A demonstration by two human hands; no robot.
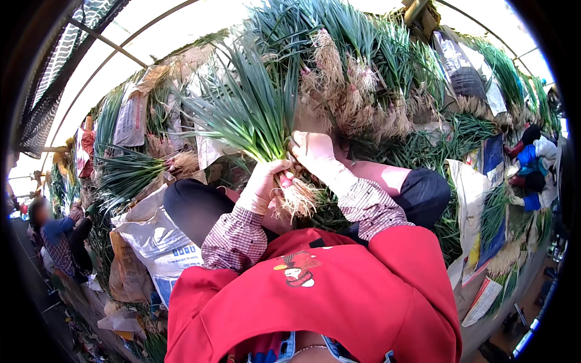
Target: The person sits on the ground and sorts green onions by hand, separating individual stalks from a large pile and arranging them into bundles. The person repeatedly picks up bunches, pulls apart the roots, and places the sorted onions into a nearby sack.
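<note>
My left hand (259, 186), in a pale glove, is closed round a bunch of green onions (257, 106) just above its reddish bulbs. The long green leaves fan up and to the left, and the pale roots (298, 199) hang below my fist. My right hand (315, 154), also gloved, touches the right side of the bunch at the stems. Its fingers are curled in; whatever they pinch there is hidden. The bunch is held over my lap, between my bent knees.
A large heap of green onions (357, 42) lies ahead, roots toward me. Loose leaves (417, 145) cover the ground at the right. Another bunch (136, 172) rests at the left, near a white sack (160, 233). Other people (63, 233) sit at the far left and far right (534, 160).
</note>
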